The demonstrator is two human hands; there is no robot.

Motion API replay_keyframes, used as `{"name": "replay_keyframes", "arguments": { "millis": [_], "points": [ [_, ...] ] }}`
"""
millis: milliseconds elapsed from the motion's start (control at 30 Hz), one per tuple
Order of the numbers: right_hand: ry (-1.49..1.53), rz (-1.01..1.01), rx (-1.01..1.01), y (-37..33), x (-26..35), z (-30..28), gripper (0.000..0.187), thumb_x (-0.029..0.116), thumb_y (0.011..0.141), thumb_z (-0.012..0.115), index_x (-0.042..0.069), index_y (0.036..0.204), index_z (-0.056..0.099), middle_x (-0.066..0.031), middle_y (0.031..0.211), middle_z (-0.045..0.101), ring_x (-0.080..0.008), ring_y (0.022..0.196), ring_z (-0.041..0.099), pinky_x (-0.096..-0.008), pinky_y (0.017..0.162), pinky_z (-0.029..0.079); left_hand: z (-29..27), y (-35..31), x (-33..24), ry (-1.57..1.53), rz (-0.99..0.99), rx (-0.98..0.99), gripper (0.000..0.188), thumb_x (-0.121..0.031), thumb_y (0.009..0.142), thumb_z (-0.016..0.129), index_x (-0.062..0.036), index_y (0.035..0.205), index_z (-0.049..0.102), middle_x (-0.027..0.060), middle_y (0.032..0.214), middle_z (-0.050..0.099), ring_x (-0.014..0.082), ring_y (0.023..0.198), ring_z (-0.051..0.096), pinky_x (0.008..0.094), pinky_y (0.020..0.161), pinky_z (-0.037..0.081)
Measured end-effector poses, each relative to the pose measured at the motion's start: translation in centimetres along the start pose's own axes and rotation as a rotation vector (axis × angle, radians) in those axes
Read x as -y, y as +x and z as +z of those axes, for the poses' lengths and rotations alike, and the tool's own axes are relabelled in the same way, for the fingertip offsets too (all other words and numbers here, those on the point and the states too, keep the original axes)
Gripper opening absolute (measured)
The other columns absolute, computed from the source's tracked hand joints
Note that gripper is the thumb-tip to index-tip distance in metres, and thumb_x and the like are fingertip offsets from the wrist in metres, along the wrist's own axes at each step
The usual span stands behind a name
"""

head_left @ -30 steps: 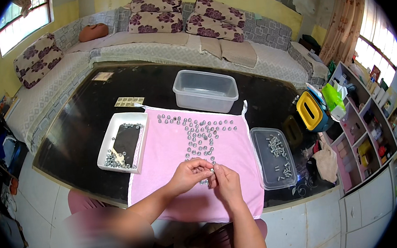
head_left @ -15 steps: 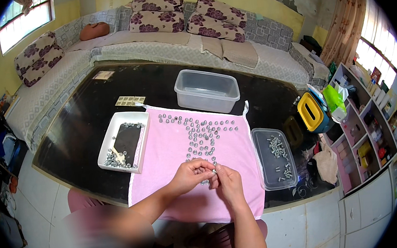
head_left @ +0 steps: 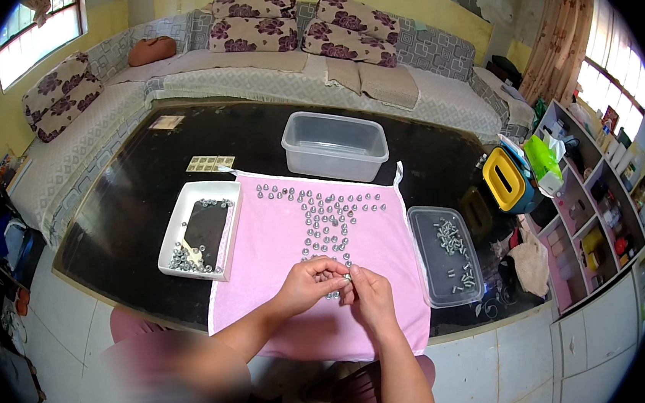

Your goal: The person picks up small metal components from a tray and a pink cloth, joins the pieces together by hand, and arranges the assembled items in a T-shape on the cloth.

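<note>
Over the near part of a pink cloth (head_left: 270,298), my two hands meet with their fingertips together. My left hand (head_left: 308,287) is closed in a pinch, and so is my right hand (head_left: 371,295). Between them is a small silvery metal piece (head_left: 347,277), mostly covered by the fingers. Many similar small metal pieces (head_left: 325,209) stand in rows on the cloth beyond my hands, some partly hidden by them. To the left, a white tray (head_left: 164,246) holds loose round metal nuts (head_left: 184,256). At the right, a clear plastic lid (head_left: 433,284) carries short metal screws (head_left: 451,238).
A clear plastic tub (head_left: 334,162) stands behind the cloth on the dark table (head_left: 129,180). A beige card (head_left: 210,164) lies beyond the tray. A yellow-topped tissue box (head_left: 505,179) is at the right edge, by a shelf unit (head_left: 580,213). A sofa (head_left: 251,81) lines the back.
Both hands keep the same pinch in nearly the same place. The whole view has shifted very slightly; nothing on the table has visibly moved.
</note>
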State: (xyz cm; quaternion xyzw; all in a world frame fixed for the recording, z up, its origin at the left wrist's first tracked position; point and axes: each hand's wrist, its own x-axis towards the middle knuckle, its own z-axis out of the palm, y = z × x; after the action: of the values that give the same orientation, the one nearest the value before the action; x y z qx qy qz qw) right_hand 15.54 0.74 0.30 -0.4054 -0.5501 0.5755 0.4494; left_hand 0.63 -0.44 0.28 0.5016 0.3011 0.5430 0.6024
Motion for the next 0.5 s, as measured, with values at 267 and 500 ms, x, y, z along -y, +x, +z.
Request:
{"name": "replay_keyframes", "arguments": {
  "millis": [267,500],
  "points": [
    [-0.004,-0.014,-0.011,0.0,-0.2,0.0,0.034,0.026,0.09,0.046,0.001,0.07,0.056,-0.0029,0.056,0.054,-0.0074,0.053,0.048,-0.0214,0.052,0.04,0.0,0.0,-0.1,0.032,-0.028,-0.018,0.013,0.001,0.079,0.059,0.0008,0.092,0.057,0.0041,0.081,0.06,0.0087,0.075,0.058,0.0205,0.066,0.048],
    [0.003,-0.009,0.025,0.0,-0.5,-0.2,0.033,0.026,0.09,0.047,0.001,0.07,0.056,-0.002,0.055,0.053,-0.0069,0.053,0.047,-0.0213,0.051,0.039,-0.3,0.0,0.4,0.125,-0.053,-0.038,0.013,0.002,0.079,0.059,0.0013,0.091,0.056,0.0046,0.082,0.06,0.0092,0.075,0.058,0.0212,0.066,0.048]
  ]
}}
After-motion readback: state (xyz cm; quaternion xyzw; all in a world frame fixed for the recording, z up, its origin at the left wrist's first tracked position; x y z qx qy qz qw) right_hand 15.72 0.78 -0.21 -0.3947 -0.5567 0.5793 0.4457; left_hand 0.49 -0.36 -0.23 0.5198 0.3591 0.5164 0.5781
